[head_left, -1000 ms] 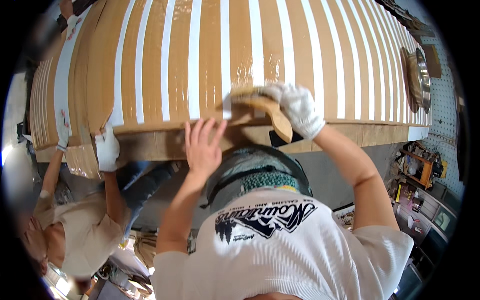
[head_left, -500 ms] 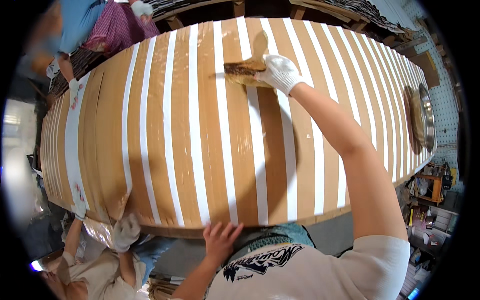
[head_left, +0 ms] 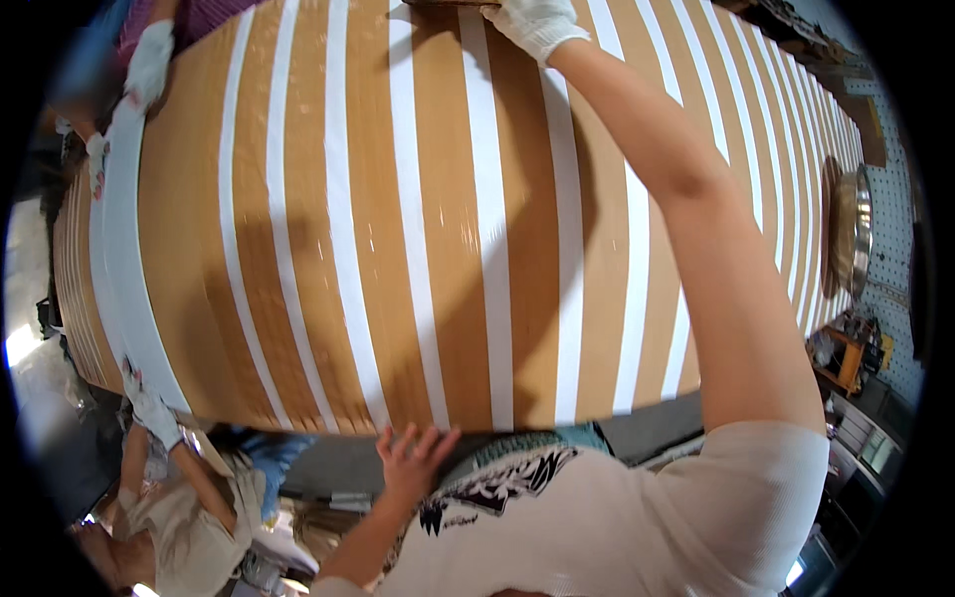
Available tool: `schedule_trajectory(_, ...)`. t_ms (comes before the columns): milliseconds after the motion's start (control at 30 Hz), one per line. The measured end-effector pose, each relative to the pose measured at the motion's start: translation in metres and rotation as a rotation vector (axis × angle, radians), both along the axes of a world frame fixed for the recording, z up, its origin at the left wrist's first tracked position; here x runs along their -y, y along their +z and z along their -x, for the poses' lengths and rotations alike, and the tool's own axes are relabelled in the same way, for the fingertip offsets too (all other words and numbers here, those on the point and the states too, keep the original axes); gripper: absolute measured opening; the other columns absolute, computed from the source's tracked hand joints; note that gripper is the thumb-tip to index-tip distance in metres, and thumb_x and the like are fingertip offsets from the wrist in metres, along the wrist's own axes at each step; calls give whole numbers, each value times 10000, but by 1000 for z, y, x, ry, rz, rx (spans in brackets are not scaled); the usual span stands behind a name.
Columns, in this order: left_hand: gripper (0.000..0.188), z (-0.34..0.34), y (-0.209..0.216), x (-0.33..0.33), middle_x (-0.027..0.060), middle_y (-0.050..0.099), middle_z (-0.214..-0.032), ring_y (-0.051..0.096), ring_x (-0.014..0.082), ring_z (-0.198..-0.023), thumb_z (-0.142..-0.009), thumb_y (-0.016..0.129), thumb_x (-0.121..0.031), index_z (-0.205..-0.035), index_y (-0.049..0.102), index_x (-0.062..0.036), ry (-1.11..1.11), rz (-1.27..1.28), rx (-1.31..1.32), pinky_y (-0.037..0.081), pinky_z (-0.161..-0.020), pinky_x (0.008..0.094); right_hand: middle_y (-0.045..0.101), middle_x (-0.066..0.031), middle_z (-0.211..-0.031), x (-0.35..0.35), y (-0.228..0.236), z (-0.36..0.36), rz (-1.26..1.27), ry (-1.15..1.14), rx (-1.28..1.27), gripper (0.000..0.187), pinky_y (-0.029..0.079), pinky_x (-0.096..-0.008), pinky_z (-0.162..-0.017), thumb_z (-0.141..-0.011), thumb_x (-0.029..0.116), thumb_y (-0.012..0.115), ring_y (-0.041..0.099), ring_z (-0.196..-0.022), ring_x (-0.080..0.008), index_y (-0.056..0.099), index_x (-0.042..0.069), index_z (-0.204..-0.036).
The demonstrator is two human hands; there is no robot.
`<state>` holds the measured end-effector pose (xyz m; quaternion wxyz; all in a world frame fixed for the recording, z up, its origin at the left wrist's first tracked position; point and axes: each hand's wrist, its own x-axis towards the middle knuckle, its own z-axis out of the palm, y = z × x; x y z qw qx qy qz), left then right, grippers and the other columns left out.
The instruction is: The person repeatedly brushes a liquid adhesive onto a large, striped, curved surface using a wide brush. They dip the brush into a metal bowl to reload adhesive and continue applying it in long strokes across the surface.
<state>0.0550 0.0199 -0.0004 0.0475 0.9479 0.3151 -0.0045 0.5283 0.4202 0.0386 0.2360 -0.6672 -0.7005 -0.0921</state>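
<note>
A long surface of brown strips alternating with white strips stretches before me. My right hand, in a white knitted glove, is closed on a wide flat brush at the far side. Most of the brush is cut off by the upper edge of the view. My bare left hand rests at the near edge, its fingers apart and fingertips touching the edge, with nothing in it. The brown surface looks glossy in places, and my arm's shadow falls across the middle.
Two co-workers stand at the left, one on each side. Their gloved hands are at the ends of a broad white sheet. A round metal bowl sits at the right end, beside a pegboard wall.
My right hand and the brush have moved up to the far edge. At the left, the co-workers' hands have shifted, and the loose brown strip lies flat. My view has tilted nearer.
</note>
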Motion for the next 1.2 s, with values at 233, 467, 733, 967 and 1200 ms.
schedule_trajectory(233, 534, -5, -5, 11, -17, 435, -1355, 388, 241, -1268, -811, 637, -128, -1290, 626, -363, 69, -28, 144, 338, -1066, 561, 619, -54, -1044, 264, -7, 49, 97, 199, 239, 409, 471, -383, -724, -767, 91, 642, 608, -795, -260, 603, 192, -1162)
schedule_trajectory(467, 674, -8, 5, 8, 69, 519, -1277, 454, 316, -1207, -700, 607, -61, -1340, 606, -273, 53, 9, 190, 293, -1094, 590, 685, -77, -1011, 434, 22, 116, 490, 406, -55, 351, 548, -372, -756, -791, 97, 645, 679, -863, -230, 652, 173, -1134)
schedule_trajectory(733, 807, -6, 20, 13, 58, 517, -1310, 457, 316, -1226, -686, 639, -19, -1431, 503, -297, 47, 46, 141, 271, -1111, 576, 666, -72, -994, 385, -6, 90, 416, 9, 187, 281, 539, -294, -722, -839, 217, 684, 657, -867, -201, 639, 138, -1105)
schedule_trajectory(967, 839, -4, 14, 22, 53, 512, -1329, 457, 309, -1233, -679, 646, -31, -1446, 476, -327, 88, 25, 124, 266, -1118, 583, 660, -49, -987, 480, 21, 143, 576, 211, 224, 344, 530, -309, -758, -898, 200, 608, 653, -868, -182, 595, 206, -1242)
schedule_trajectory(1200, 840, -7, 14, 15, 61, 510, -1331, 451, 314, -1247, -677, 643, -47, -1449, 469, -329, 67, 53, 125, 260, -1123, 587, 674, -59, -1045, 449, -12, 109, 382, 81, 22, 323, 550, -293, -727, -863, 310, 684, 661, -843, -198, 660, 185, -1161)
